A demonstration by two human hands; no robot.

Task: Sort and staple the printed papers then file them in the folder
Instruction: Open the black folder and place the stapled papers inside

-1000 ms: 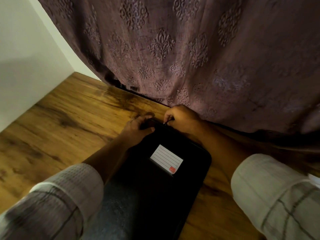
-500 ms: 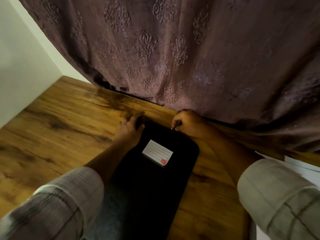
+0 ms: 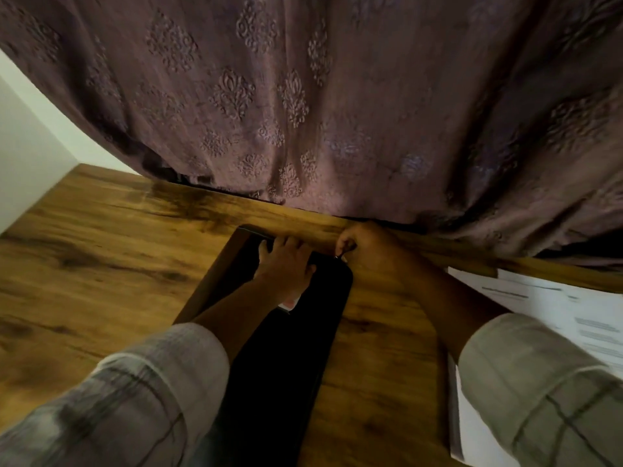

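We find bare counter (image 3: 101,271) wide open left of the black folder (image 3: 293,365), curtain (image 3: 337,112) draped over the far edge closing the back, printed papers (image 3: 556,311) crowding our right side, a bare strip between.

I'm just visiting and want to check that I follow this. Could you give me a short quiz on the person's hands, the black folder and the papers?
1. True or false: the right hand pinches the small metal zip pull at the far right corner of the black fabric zip folder.
2. Where do the white printed papers lie? A on top of the folder; B on the brown wooden table, right of the folder; C in the person's lap.
3. Fill in: the left hand rests on the far end of the ___.
Key: 1 true; 2 B; 3 folder.
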